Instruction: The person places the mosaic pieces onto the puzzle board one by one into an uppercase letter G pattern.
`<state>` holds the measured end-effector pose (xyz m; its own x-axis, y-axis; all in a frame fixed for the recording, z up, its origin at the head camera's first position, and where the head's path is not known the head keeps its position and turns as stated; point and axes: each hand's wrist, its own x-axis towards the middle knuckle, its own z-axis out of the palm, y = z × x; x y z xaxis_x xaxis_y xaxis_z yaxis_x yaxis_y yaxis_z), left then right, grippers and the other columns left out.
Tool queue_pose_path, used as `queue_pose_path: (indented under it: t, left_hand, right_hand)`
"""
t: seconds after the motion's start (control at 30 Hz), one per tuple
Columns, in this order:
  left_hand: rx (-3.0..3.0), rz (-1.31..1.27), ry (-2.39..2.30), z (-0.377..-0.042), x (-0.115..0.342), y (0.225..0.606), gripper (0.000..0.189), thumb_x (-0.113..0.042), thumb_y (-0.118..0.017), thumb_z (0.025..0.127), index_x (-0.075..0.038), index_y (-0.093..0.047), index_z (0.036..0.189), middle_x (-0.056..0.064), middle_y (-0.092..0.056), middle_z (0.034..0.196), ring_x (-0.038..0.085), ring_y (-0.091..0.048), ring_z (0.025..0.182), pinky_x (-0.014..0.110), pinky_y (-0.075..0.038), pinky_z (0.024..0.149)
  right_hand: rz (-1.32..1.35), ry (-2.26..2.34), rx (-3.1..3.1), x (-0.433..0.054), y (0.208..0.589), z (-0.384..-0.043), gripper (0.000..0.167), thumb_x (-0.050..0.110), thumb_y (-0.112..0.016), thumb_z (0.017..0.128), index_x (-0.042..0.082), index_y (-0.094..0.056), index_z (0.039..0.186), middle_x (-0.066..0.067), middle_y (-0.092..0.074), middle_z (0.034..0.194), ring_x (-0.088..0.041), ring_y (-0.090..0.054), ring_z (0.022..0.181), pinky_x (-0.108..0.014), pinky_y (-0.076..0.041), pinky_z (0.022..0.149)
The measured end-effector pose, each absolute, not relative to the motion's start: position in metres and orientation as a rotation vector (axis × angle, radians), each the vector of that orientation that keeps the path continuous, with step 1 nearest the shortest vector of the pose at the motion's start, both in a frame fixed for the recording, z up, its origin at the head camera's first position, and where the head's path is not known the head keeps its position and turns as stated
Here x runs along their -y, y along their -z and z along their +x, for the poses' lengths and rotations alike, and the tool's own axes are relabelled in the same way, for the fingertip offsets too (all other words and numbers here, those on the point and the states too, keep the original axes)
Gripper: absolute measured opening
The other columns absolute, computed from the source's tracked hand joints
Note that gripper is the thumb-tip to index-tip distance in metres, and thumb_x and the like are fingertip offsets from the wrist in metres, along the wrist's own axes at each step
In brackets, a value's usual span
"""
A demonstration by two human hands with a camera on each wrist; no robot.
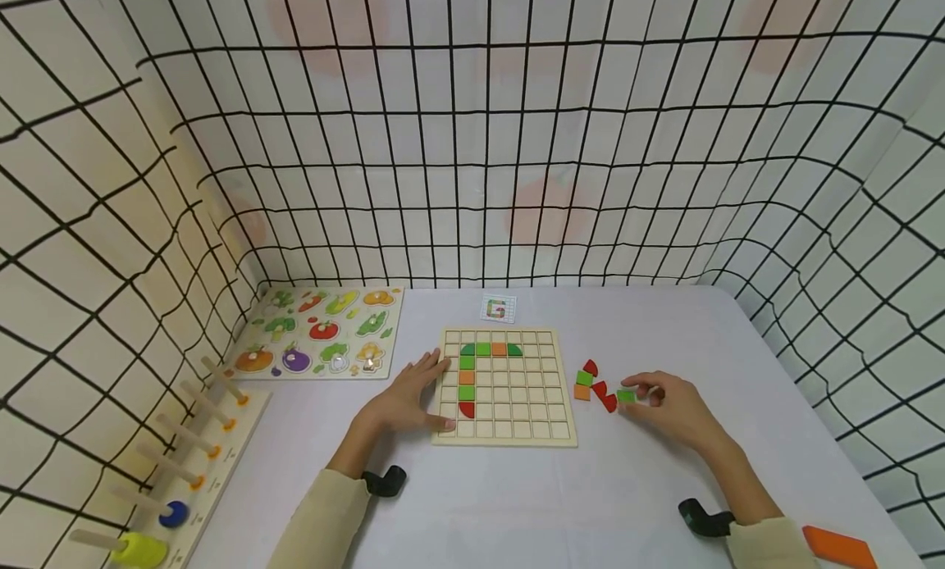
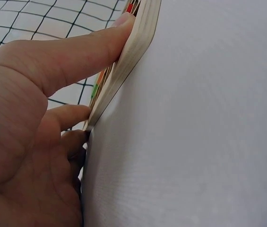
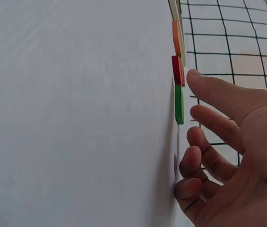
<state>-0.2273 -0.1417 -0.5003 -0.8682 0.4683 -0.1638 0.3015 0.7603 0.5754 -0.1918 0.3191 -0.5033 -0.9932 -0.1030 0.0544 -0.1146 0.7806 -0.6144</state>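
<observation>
Right hand: thumb and fingers parted and loosely bent, poised about a loose green square, which lies on the white tabletop between my thumb tip and forefinger in the head view. The right wrist view shows a gap between thumb and square, so I record no grip. Just beyond it, away from my palm, lie three red pieces, a second green square and an orange square, near the right edge of the gridded board. Left hand: thumb straight, its tip over the board's near left corner; fingers extended to the left edge, holding nothing loose. Green, orange and red pieces sit in the grid along part of the top and down the left side. Visibility: both wrist views catch the pieces nearly edge-on, as slivers; my left lower fingers overlap in shadow, and their contact cannot be told. The card behind the board is too small to read closely. An orange block is cut off at the bottom edge.
</observation>
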Motion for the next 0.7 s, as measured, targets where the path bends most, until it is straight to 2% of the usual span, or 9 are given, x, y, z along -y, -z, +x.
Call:
queue_pose_path:
  t: [0.17, 0.43, 0.7]
  left_hand:
    - [-2.662, 0.596, -0.788, -0.2261, 0.1417, 0.4999, 0.111, -0.047, -0.087, 0.077, -0.016, -0.027, 0.165, 0.004, -0.009, 0.175, 0.026, -0.005, 0.163, 0.049, -0.007, 0.132]
    - [-2.662, 0.605, -0.807, -0.2251, 0.1405, 0.4977, 0.109, -0.045, -0.087, 0.077, -0.014, -0.028, 0.164, 0.005, -0.01, 0.175, 0.027, -0.005, 0.163, 0.051, -0.007, 0.132]
    - [-2.664, 0.599, -0.802, -0.2263, 0.14, 0.498, 0.11, -0.045, -0.087, 0.077, -0.014, -0.028, 0.164, 0.006, -0.01, 0.175, 0.027, -0.006, 0.163, 0.051, -0.008, 0.132]
  right_hand:
    - [0.211, -1.008, 2.968, -0.3256, 0.5047, -0.1912, 0.037, 0.025, -0.085, 0.085, 0.011, -0.074, 0.118, -0.002, -0.062, 0.092, -0.014, -0.049, 0.078, -0.023, -0.041, 0.062]
    - [0.229, -0.989, 2.995, -0.3265, 0.5036, -0.19, 0.025, 0.016, -0.08, 0.088, 0.009, -0.076, 0.112, -0.002, -0.061, 0.091, -0.015, -0.048, 0.078, -0.023, -0.04, 0.062]
    - [0.218, -1.004, 2.987, -0.3268, 0.5067, -0.193, 0.024, 0.016, -0.079, 0.089, 0.009, -0.076, 0.112, -0.002, -0.062, 0.091, -0.016, -0.049, 0.077, -0.024, -0.04, 0.061]
